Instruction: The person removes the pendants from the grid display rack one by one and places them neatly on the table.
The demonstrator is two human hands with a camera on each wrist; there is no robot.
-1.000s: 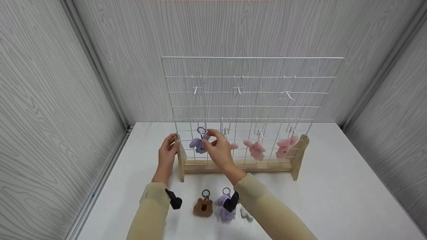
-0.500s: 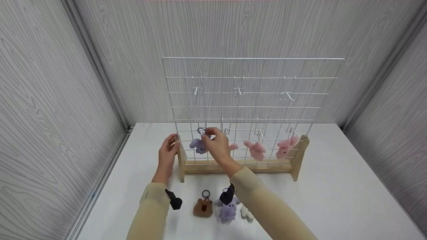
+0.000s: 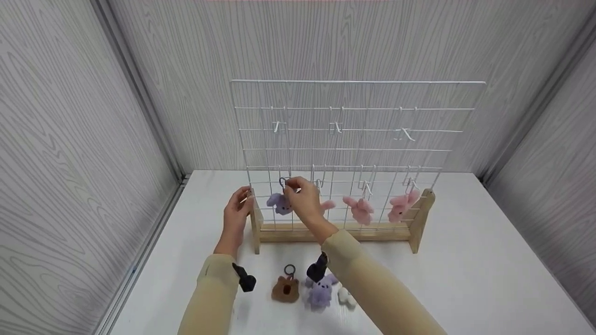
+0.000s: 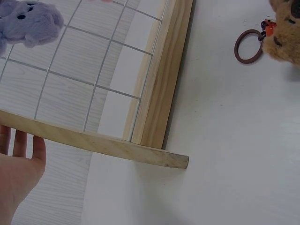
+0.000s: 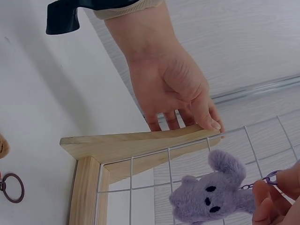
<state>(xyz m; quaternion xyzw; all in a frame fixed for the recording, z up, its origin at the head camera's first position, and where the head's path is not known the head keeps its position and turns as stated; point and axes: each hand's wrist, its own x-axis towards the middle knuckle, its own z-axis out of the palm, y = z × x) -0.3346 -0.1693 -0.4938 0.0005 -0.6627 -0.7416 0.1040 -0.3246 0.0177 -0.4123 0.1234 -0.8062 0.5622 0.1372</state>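
A white wire grid rack [image 3: 358,82] stands on wooden feet. At its left side my left hand [image 3: 236,214] holds the wooden side post [image 4: 93,143], thumb in front and fingers behind. In front of the lower left of the grid, my right hand [image 3: 305,201] pinches the chain of a purple plush keychain [image 5: 206,199]. Its dark ring [image 3: 282,182] shows near a lower-row hook; whether it sits on the hook is hard to tell. Pink plush keychains [image 3: 360,211] hang further right on the lower row, one partly hidden behind my right hand.
On the white table before the rack lie a brown bear keychain [image 3: 285,290], another purple plush keychain [image 3: 320,293] and a white plush [image 3: 347,296] partly under the right sleeve. Bare hooks [image 3: 337,127] stick out of the upper grid. Panelled walls stand around the table.
My right fingers have shifted from the purple plush's ear up to the chain by its ring, and the forearm swung slightly left. My left hand stays on the post.
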